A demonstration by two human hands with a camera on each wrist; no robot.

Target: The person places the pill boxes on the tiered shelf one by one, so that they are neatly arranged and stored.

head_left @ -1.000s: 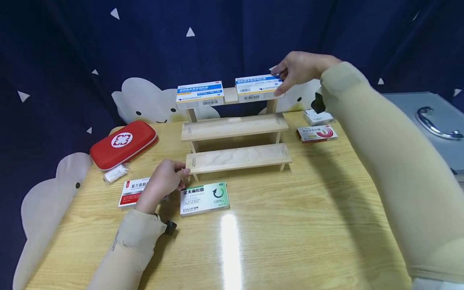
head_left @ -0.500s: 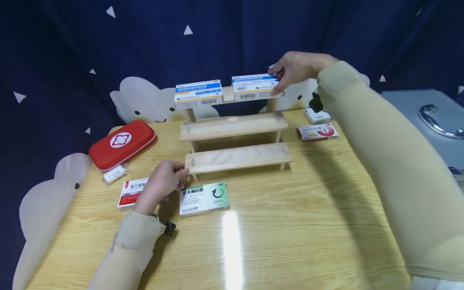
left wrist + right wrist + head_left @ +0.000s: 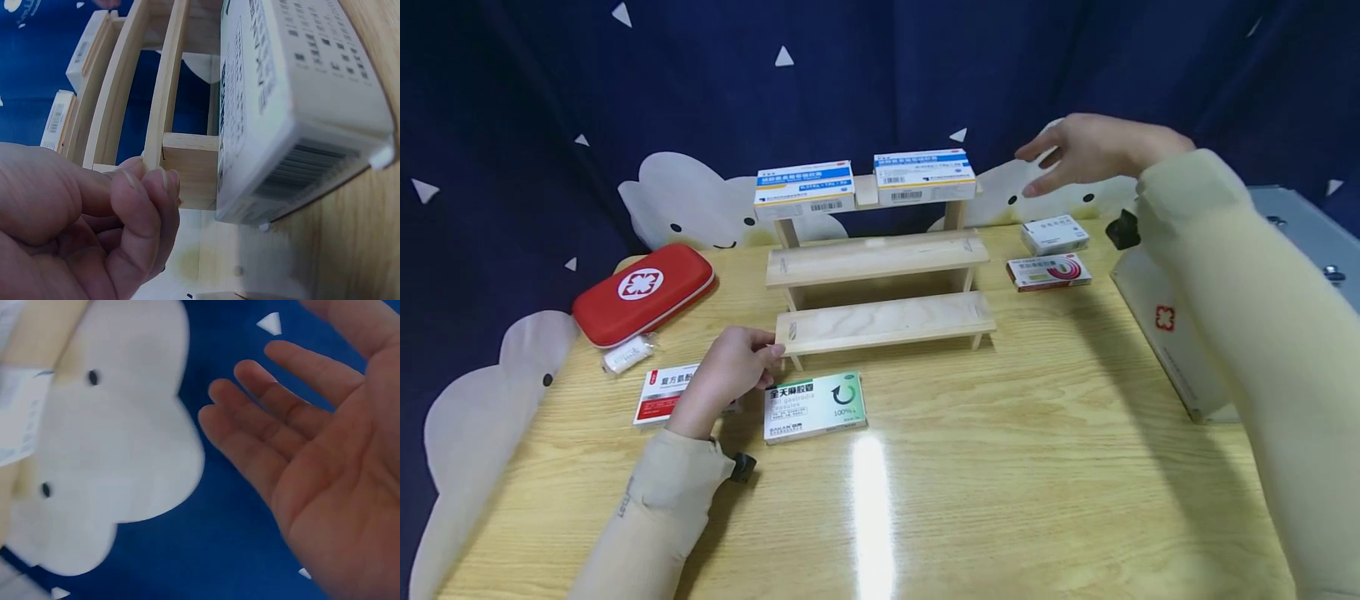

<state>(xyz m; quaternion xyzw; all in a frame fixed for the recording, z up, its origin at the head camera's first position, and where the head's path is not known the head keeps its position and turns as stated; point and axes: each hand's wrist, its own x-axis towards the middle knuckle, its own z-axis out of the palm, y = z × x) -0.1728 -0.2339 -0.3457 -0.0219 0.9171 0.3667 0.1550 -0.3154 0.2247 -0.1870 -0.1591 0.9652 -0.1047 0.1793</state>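
Note:
A three-tier wooden shelf (image 3: 880, 323) stands on the table. Two blue-and-white medicine boxes lie side by side on its top tier, a left box (image 3: 805, 188) and a right box (image 3: 923, 175). My left hand (image 3: 733, 367) pinches the left end of the lowest tier between thumb and fingers; the left wrist view shows the fingertips on the board's edge. In front of that hand lies a green-and-white capsule box (image 3: 815, 407). My right hand (image 3: 1078, 152) is in the air to the right of the top tier, holding nothing, its fingers spread and relaxed in the right wrist view.
A red first-aid case (image 3: 643, 293), a small wrapped white roll (image 3: 628, 354) and a red-and-white medicine box (image 3: 658, 392) lie on the left. Right of the shelf are a white box (image 3: 1055, 234) and a red-striped box (image 3: 1048, 272). A metal case (image 3: 1157, 325) stands at the right edge.
My right hand has let go of the right blue-and-white box and moved away to the right. The box stays on the top tier. My left hand keeps its hold on the lowest tier.

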